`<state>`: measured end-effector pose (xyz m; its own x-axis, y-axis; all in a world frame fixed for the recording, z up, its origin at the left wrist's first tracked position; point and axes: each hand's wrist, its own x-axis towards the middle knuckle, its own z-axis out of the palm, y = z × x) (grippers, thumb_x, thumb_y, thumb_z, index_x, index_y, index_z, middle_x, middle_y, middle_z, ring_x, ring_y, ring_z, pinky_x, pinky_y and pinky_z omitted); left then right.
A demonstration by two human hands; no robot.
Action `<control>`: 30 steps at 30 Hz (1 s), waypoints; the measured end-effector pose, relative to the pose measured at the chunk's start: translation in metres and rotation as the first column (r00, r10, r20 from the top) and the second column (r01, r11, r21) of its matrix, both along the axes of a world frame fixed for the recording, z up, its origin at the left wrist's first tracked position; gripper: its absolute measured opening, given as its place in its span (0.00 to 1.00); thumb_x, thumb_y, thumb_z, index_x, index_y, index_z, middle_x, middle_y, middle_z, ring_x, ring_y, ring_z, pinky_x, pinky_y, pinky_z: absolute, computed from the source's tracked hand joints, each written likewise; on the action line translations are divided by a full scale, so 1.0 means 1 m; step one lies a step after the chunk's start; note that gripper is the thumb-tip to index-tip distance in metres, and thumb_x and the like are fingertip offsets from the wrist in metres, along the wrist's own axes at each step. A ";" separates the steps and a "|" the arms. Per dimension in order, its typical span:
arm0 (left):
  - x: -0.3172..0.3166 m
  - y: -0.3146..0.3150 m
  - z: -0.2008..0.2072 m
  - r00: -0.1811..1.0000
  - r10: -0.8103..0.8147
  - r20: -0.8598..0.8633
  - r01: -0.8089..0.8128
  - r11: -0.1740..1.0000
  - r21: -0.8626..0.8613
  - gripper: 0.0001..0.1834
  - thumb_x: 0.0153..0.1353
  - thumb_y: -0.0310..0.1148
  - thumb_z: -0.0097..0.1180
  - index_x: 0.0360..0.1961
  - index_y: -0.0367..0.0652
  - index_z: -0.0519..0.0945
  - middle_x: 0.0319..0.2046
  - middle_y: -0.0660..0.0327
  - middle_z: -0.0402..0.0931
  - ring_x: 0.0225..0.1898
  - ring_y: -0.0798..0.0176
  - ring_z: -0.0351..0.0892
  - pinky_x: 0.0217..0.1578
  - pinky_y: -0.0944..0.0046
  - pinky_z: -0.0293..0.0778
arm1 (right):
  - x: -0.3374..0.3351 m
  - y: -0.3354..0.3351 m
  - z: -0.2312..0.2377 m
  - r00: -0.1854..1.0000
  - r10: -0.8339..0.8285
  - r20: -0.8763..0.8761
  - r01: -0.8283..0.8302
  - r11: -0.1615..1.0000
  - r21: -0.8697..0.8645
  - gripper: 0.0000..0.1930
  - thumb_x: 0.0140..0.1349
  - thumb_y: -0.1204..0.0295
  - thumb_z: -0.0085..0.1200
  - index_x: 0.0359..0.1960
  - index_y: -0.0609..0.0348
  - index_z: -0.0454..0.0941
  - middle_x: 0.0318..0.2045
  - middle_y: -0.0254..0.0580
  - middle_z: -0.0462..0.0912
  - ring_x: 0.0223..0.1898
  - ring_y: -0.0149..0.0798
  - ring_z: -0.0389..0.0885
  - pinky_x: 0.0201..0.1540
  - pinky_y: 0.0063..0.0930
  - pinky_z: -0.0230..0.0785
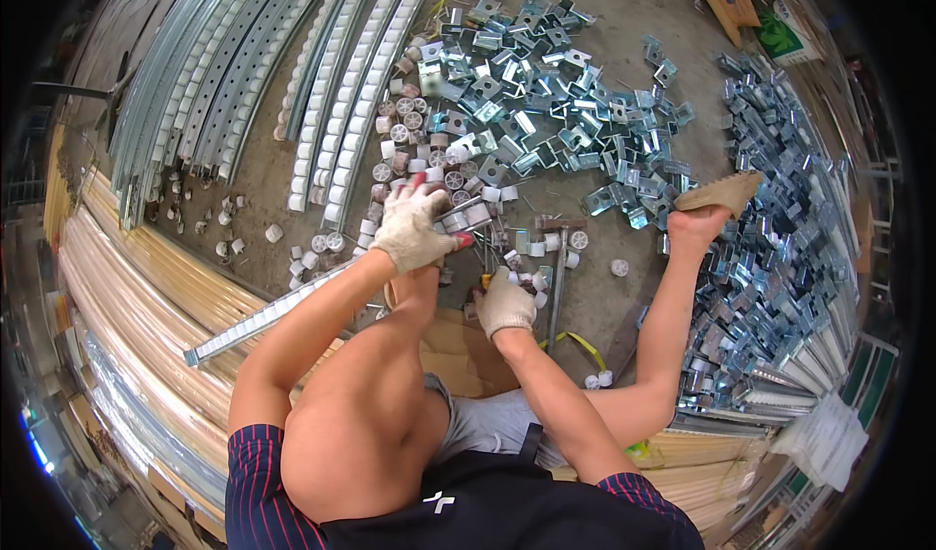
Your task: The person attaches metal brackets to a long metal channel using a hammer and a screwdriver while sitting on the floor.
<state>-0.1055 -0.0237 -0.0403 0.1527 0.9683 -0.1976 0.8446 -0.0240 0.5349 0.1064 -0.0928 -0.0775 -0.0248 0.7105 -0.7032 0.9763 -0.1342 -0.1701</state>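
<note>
My left hand (414, 228), in a white work glove with red fingertips, is closed around the near end of a long galvanised metal rail (263, 318) that slants down to the lower left. My right hand (505, 302), also gloved, rests knuckles-up on the floor with its fingers curled down among small white plastic rollers (534, 250). What is under those fingers is hidden. A hammer (557, 275) lies just right of that hand. My knee is bent beneath the left arm.
A heap of zinc-plated brackets (526, 92) lies ahead, with a larger pile (780, 218) on the right beside my sandalled foot (720, 195). Rails filled with white rollers (343, 92) and perforated channels (195, 72) lie at the upper left. Pale long tubes (127, 287) lie at the left.
</note>
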 end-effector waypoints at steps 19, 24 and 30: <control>0.009 0.008 -0.003 0.907 0.383 0.173 -0.321 0.897 -0.304 0.26 0.53 0.59 0.68 0.40 0.49 0.86 0.37 0.55 0.87 0.46 0.49 0.86 0.52 0.51 0.78 | 0.001 -0.010 0.000 0.999 -0.018 -0.043 0.021 0.998 0.063 0.27 0.65 0.57 0.66 0.55 0.59 0.67 0.46 0.59 0.86 0.47 0.61 0.89 0.50 0.52 0.81; 0.012 0.006 -0.006 0.887 0.427 0.176 -0.365 0.882 -0.299 0.23 0.56 0.57 0.65 0.38 0.48 0.87 0.38 0.51 0.87 0.46 0.46 0.86 0.51 0.50 0.78 | -0.001 -0.010 0.004 0.997 -0.035 -0.067 0.041 0.995 0.091 0.26 0.65 0.57 0.65 0.55 0.59 0.67 0.45 0.61 0.86 0.47 0.62 0.88 0.50 0.53 0.80; 0.016 0.002 -0.025 0.906 0.400 0.140 -0.385 0.914 -0.124 0.29 0.66 0.61 0.57 0.51 0.46 0.87 0.45 0.46 0.87 0.52 0.41 0.85 0.58 0.47 0.76 | 0.008 -0.010 0.008 0.961 -0.165 -0.220 0.197 0.971 0.132 0.25 0.65 0.59 0.60 0.57 0.63 0.72 0.47 0.63 0.87 0.48 0.65 0.86 0.53 0.54 0.78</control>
